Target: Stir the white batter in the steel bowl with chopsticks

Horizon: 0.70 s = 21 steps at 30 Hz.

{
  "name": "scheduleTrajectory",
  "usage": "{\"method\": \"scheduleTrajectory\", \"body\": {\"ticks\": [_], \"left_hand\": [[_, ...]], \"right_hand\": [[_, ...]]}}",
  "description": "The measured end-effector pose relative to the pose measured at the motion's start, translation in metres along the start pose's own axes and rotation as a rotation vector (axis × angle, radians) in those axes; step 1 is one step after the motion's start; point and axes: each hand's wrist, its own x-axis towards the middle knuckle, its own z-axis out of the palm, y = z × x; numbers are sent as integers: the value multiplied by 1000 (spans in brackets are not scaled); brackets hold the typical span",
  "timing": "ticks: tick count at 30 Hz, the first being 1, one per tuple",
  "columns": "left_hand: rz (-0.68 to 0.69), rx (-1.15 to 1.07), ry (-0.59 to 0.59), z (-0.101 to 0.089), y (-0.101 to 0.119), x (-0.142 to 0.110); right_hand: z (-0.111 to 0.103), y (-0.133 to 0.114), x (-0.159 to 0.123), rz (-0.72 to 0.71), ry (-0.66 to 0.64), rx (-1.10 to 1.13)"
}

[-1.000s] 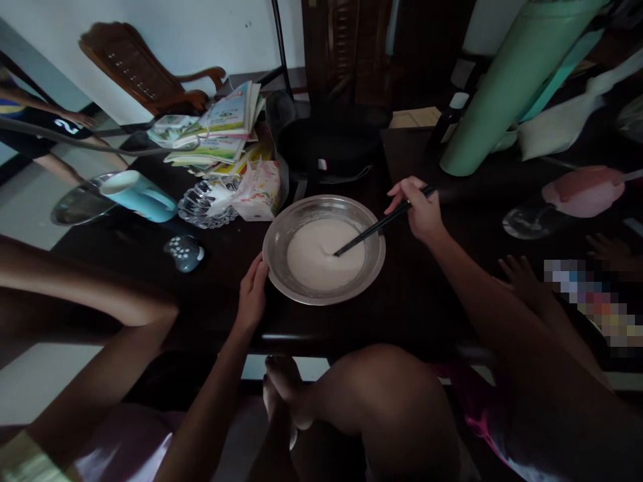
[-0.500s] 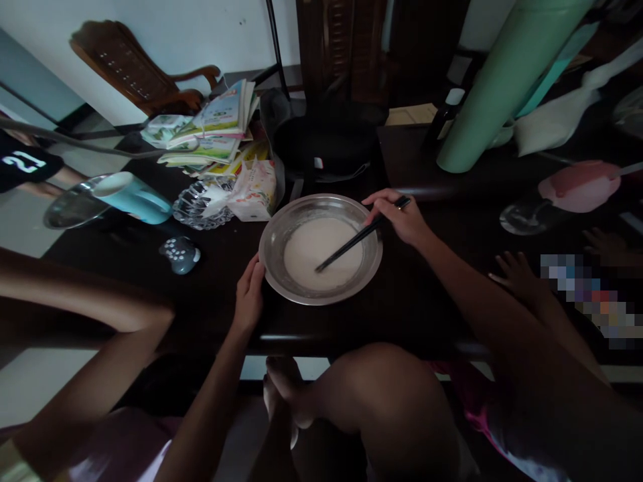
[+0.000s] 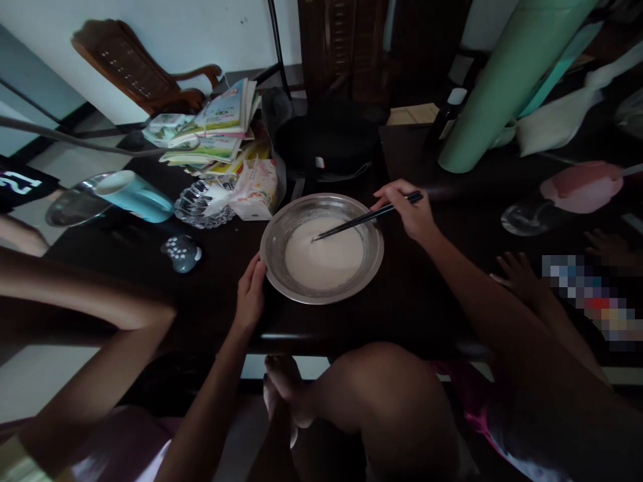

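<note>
The left hand (image 3: 250, 292) reaches up from below to the near left side of the metal bowl (image 3: 272, 268), its fingers together and laid along the outside of the rim; how far they curl beneath it I cannot tell. The right hand (image 3: 409, 211) comes in from the right, forearm slanting up and leftward, wrist bent, fingers pinching the black chopsticks (image 3: 370, 215) near their upper ends. The chopsticks slope down leftward over the rim, their tips in the pale liquid (image 3: 325, 258) that fills the bottom of the bowl. The bowl sits on the dark table (image 3: 211, 294), with the tissue pack (image 3: 257, 194) just beyond it and the game controller (image 3: 183, 254) apart on its left.
</note>
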Motion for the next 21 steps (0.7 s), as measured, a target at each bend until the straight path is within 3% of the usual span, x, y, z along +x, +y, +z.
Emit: {"method": "scheduleTrajectory", "body": {"ticks": [3,8,13,15,18,21], "left_hand": [[-14,-7,-11,0,-2,0],[-12,-1,7,0,-3,1],[-13,16,-5,0,2,-1],[-12,12,-8,0,3,-1],[-15,16,3,0,2,0],[-6,13,5,-1,-1,0]], "right_hand": [[-5,2,4,1,139,19],[0,2,0,87,-86,5],[-3,0,1,56,102,-50],[-2,0,1,76,73,-29],[1,1,-1,88,-88,-21],[1,1,0,64,-18,-27]]}}
